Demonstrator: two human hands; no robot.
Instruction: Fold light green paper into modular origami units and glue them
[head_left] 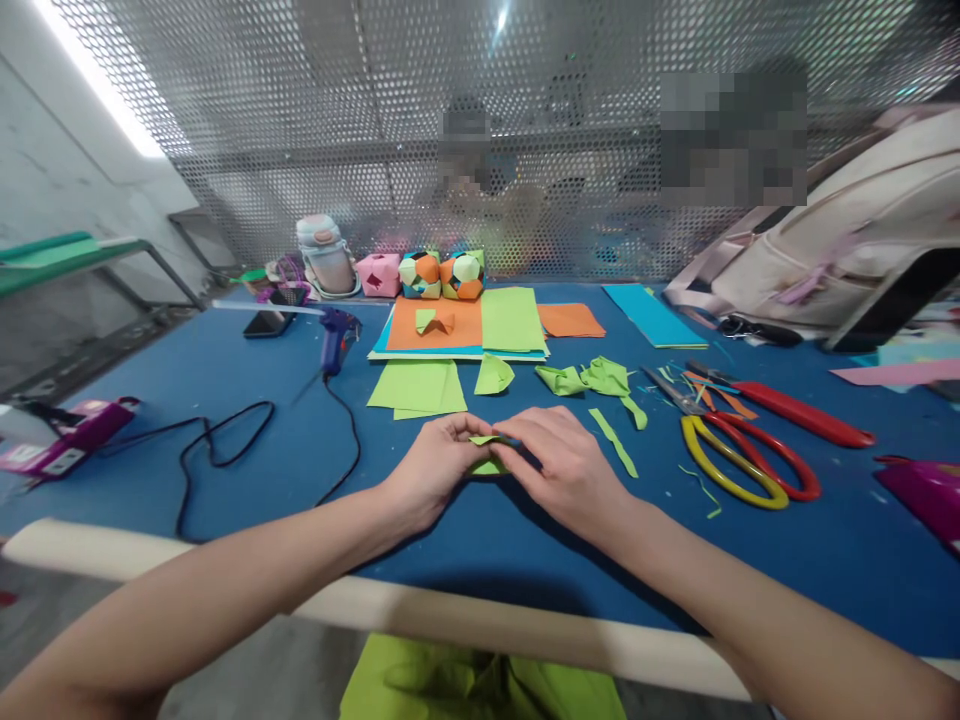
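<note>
Between my two hands, low over the blue table, is a small green paper piece (pixel 489 466) with a folded edge. The fingers of my left hand (pixel 435 465) pinch its left side. From the right, my right hand (pixel 566 465) grips it with thumb and fingers, and those fingers cover much of it. Just beyond lie green paper sheets (pixel 420 388), a curved green paper piece (pixel 495 374) and crumpled folded green pieces (pixel 604 376). A thin green strip (pixel 613 442) rests to the right of my right hand.
Yellow-and-red scissors (pixel 735 460) and red-handled pliers (pixel 802 412) lie right. A blue glue gun (pixel 337 340) with a black cord stands left. Behind are stacked coloured sheets (pixel 439 330), paper balls (pixel 463 275), a bottle (pixel 328 258) and a bag (pixel 847 220).
</note>
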